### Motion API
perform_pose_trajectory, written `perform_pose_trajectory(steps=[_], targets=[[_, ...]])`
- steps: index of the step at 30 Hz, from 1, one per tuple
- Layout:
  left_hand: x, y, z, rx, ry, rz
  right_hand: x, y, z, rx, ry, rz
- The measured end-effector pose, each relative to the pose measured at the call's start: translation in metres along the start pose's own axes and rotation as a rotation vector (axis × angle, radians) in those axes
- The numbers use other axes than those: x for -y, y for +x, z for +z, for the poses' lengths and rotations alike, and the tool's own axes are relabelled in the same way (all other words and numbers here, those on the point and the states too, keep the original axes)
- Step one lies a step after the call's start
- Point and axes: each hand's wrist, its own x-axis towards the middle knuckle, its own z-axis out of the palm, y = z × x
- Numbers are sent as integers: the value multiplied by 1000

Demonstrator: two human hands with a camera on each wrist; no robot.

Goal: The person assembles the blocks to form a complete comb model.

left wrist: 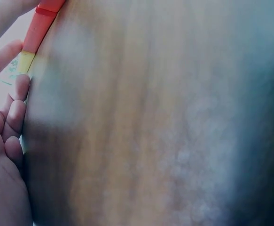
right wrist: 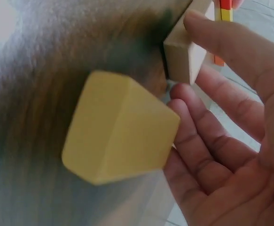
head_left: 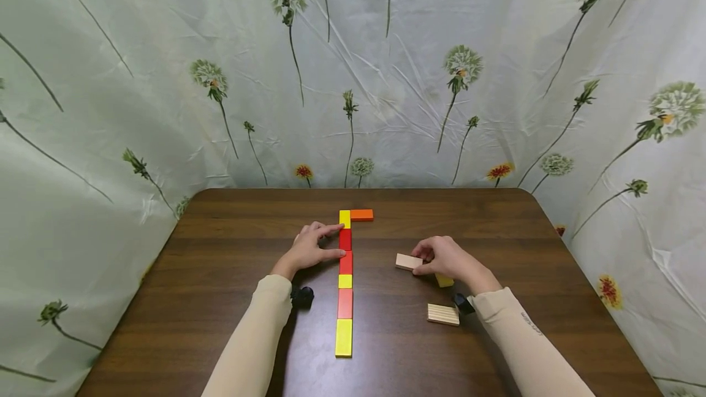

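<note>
1. Cream cloth sleeve [head_left: 242,348] leads to the left hand [head_left: 309,250], whose forefinger and thumb are spread apart, their tips touching the blocks to its right. Uneven pressure there could bend the line.

2. Just right of those fingertips runs a straight row of flat yellow, red and coral rectangular blocks [head_left: 345,263]. No fastening shows, so a bump would probably open a gap.

3. Beyond the left forefinger, an orange rectangular block [head_left: 361,215] juts rightward from the row's far end, where a reaching finger might catch it.

4. Between the hands, a pale, plain wooden block [head_left: 408,261] sits at the right fingertips. Pinched at one end only, it could twist or slip.

5. The right hand [head_left: 448,260] is narrowed, thumb and fingers holding that pale block.

6. Under the right hand, partly hidden, a smooth yellow block [head_left: 444,280] stands in the way; a dragged palm could knock it. Whether they touch, I cannot tell.

7. Below the right wrist, beside the black wrist camera [head_left: 463,304], a ridged pale wooden block [head_left: 443,315] risks being swept aside by a retreating arm.
</note>
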Motion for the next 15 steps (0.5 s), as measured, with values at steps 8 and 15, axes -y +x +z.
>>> perform_pose_trajectory(steps=[8,15], targets=[[2,1,0,-4,14,-6,-2,2,-6,30,2,5],[2,1,2,6,14,-17,-2,9,-2,1,52,-10]])
